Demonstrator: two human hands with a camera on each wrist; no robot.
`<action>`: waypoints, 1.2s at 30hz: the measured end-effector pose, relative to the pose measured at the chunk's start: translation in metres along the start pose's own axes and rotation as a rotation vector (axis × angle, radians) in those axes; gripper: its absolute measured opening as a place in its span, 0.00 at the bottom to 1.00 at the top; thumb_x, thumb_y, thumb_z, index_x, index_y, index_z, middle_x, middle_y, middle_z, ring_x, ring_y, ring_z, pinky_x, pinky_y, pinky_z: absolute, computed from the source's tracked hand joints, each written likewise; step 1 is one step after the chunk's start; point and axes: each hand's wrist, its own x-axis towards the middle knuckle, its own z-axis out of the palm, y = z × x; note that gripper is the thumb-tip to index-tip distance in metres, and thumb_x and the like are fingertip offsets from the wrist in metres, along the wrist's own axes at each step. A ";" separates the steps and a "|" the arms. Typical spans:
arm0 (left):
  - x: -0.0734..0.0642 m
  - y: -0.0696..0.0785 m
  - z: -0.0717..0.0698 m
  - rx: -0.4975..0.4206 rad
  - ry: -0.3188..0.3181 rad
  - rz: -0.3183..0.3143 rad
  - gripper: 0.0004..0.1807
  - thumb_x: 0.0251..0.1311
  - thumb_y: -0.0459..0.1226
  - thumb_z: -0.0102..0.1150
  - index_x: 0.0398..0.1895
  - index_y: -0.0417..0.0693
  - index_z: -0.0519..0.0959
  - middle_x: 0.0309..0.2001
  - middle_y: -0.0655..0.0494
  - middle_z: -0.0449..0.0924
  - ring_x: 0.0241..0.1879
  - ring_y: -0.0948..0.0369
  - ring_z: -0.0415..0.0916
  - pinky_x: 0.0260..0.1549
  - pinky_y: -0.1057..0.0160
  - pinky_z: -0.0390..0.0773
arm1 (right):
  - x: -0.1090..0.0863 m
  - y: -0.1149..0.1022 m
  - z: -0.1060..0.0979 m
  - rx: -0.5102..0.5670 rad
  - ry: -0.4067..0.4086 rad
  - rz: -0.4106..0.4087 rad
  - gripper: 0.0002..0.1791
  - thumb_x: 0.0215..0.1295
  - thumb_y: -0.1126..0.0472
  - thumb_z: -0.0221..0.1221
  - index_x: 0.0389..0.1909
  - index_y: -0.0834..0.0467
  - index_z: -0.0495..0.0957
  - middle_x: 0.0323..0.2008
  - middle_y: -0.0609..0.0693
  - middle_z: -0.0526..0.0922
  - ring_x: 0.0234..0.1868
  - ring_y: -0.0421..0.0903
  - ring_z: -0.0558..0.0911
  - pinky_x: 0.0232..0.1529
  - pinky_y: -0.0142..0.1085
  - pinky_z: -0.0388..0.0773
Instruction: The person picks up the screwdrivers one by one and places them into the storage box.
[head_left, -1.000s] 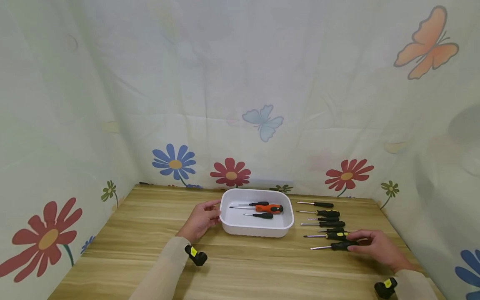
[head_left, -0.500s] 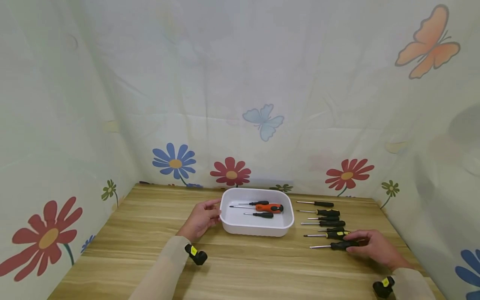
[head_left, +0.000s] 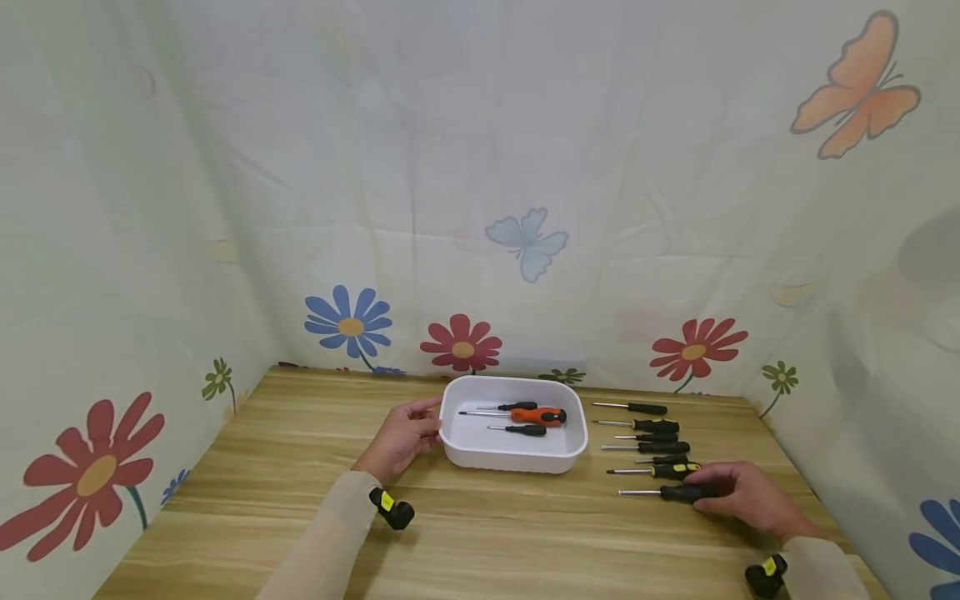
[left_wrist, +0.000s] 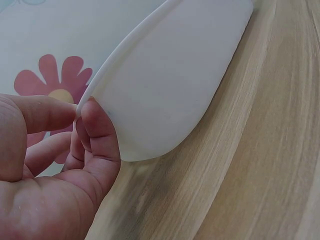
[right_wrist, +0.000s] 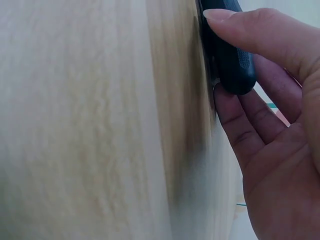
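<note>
A white plastic box (head_left: 517, 460) stands on the wooden table, and my left hand (head_left: 403, 439) pinches its left end by the rim. The left wrist view shows the thumb (left_wrist: 101, 125) and fingers at the box's edge. Inside lie an orange-handled screwdriver (head_left: 534, 416) and two smaller black ones. On the right, my right hand (head_left: 746, 496) holds the black handle of the nearest screwdriver (head_left: 675, 493), its metal shaft pointing left. In the right wrist view, the thumb lies along that black handle (right_wrist: 232, 65), fingers on its other side.
Several more screwdrivers lie in a column beyond the right hand, among them a black-and-yellow one (head_left: 667, 471) close by and a thin black one (head_left: 647, 409) at the back. A flower-printed cloth (head_left: 405, 250) walls the table at the back and sides.
The right hand's fingers have settled around the nearest screwdriver's handle, and that screwdriver has shifted slightly left and away from me. The left hand and the box have stayed put.
</note>
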 end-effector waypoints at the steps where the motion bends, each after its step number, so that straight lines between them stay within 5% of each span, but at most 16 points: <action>1: 0.000 0.000 0.000 -0.001 0.000 0.001 0.27 0.69 0.26 0.56 0.71 0.46 0.74 0.46 0.45 0.74 0.39 0.54 0.77 0.41 0.63 0.84 | 0.000 0.000 0.000 -0.006 -0.001 0.008 0.19 0.56 0.53 0.75 0.48 0.55 0.88 0.49 0.53 0.88 0.43 0.30 0.80 0.44 0.27 0.78; 13: -0.001 0.001 0.000 -0.009 -0.005 0.001 0.28 0.69 0.25 0.56 0.72 0.45 0.72 0.48 0.43 0.73 0.39 0.55 0.77 0.41 0.64 0.84 | -0.003 -0.002 0.000 -0.070 0.013 0.033 0.20 0.55 0.51 0.76 0.48 0.53 0.89 0.49 0.51 0.89 0.47 0.35 0.81 0.46 0.27 0.78; 21: -0.001 0.000 0.001 -0.005 -0.006 0.005 0.28 0.69 0.25 0.56 0.72 0.46 0.72 0.46 0.46 0.74 0.38 0.55 0.77 0.41 0.63 0.84 | -0.008 -0.005 0.001 0.000 0.032 0.006 0.21 0.56 0.54 0.75 0.49 0.59 0.88 0.48 0.56 0.89 0.44 0.30 0.82 0.43 0.26 0.80; 31: 0.000 -0.001 0.000 -0.011 -0.005 0.008 0.28 0.69 0.25 0.56 0.72 0.46 0.73 0.47 0.45 0.74 0.38 0.56 0.77 0.41 0.63 0.84 | -0.012 -0.009 0.005 0.019 0.065 0.107 0.22 0.56 0.50 0.75 0.50 0.55 0.88 0.55 0.60 0.85 0.51 0.46 0.84 0.45 0.28 0.80; 36: 0.000 -0.001 0.000 -0.010 -0.003 0.007 0.28 0.69 0.25 0.57 0.71 0.46 0.74 0.46 0.46 0.74 0.38 0.56 0.77 0.42 0.63 0.84 | -0.013 -0.013 0.006 0.076 0.075 0.113 0.22 0.58 0.51 0.74 0.52 0.57 0.87 0.56 0.61 0.84 0.47 0.39 0.83 0.44 0.28 0.81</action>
